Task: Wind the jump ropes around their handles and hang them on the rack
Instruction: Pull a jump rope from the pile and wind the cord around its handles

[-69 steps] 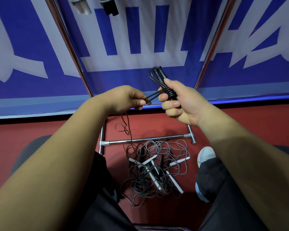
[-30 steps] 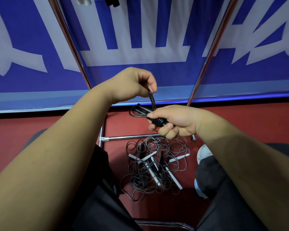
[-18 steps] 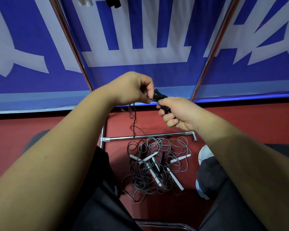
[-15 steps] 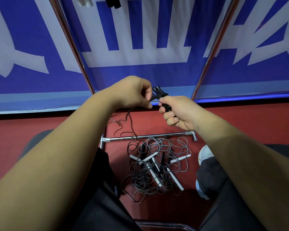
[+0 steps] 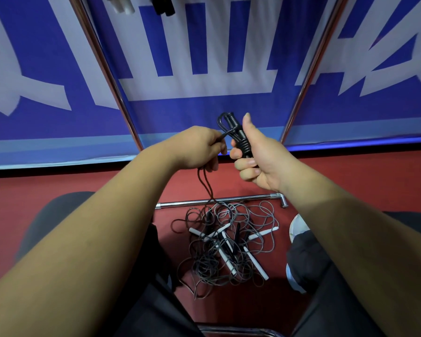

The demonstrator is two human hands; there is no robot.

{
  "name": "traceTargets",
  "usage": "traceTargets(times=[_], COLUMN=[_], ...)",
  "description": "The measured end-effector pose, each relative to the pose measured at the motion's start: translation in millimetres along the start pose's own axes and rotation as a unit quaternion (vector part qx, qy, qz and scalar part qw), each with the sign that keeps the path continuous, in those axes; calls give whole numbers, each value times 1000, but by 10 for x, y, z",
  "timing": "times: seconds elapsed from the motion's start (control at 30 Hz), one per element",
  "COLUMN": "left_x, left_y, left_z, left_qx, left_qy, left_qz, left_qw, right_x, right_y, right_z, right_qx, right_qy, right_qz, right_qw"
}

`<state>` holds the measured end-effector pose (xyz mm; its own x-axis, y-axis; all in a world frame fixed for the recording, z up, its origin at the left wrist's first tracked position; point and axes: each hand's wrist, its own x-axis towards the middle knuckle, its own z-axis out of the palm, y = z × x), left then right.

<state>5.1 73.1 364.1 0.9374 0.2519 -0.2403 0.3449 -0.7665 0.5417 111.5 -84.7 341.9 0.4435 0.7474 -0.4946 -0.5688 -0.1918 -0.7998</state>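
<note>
I have the right hand gripping the black jump rope handles upright, with cord coiled round them. The left hand pinches the loose cord just beside them. The cord trails down to the tangled ropes on the floor.

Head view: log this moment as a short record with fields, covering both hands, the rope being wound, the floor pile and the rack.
right hand: grips the black handles upright, cord turns wound round them
left hand: pinches the loose cord beside the handles
loose cord: hangs from the left hand down to the floor pile
floor pile: tangled ropes with white and black handles, in front of the rack base bar
rack top: hung white handles and hung black handles at the upper frame edge
task state: winding unfinished
</note>
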Motion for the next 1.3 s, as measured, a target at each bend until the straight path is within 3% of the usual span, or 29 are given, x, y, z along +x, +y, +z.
traceTargets(times=[0.17,0.3,0.4,0.73,1.0,1.3], left_x=[11,-3,9,34,66,102], left_y=[-58,-47,-37,11,90,205], left_z=[-50,-88,-97,-57,82,211], left_qx=[-38,-289,-385,-334,-304,-279], left_qy=[3,9,73,122,200,274], left_qz=[3,-11,-13,30,-12,-53], left_qw=[999,957,920,934,931,919], right_x=[-1,-14,-53,-104,-98,-94], right_y=[-41,-83,-80,-59,-35,-41], right_z=[-36,-48,-23,-7,51,29], right_qx=[16,-4,-16,-41,-66,-88], right_qy=[21,13,-19,-75,-21,-20], right_qz=[2,0,7,-13,-56,-27], right_qw=[1000,1000,1000,996,996,996])
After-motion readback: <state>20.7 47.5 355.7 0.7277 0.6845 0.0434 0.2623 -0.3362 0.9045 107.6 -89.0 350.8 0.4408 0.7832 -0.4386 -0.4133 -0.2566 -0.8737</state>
